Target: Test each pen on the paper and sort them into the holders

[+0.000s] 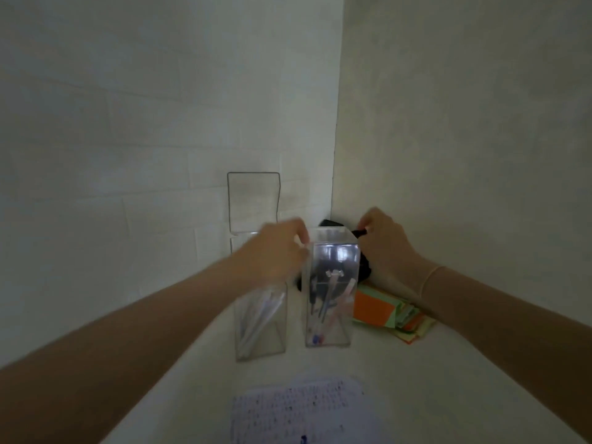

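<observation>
Two clear holders stand side by side near the wall corner. The left holder (259, 328) has white pens leaning inside; the right holder (330, 293) has several mixed pens. My left hand (275, 248) is blurred above the left holder, its fingertips at the top left rim of the right holder; what it holds cannot be told. My right hand (382, 241) reaches behind the right holder and pinches a small black piece (360, 232) of a dark object (330, 224) lying there. The scribbled test paper (301, 411) lies at the near edge.
A stack of orange and green paper notes (384, 310) lies right of the holders. An empty clear stand (253, 203) leans on the tiled wall behind them. Walls close off the back and the right side of the white tabletop (432, 379).
</observation>
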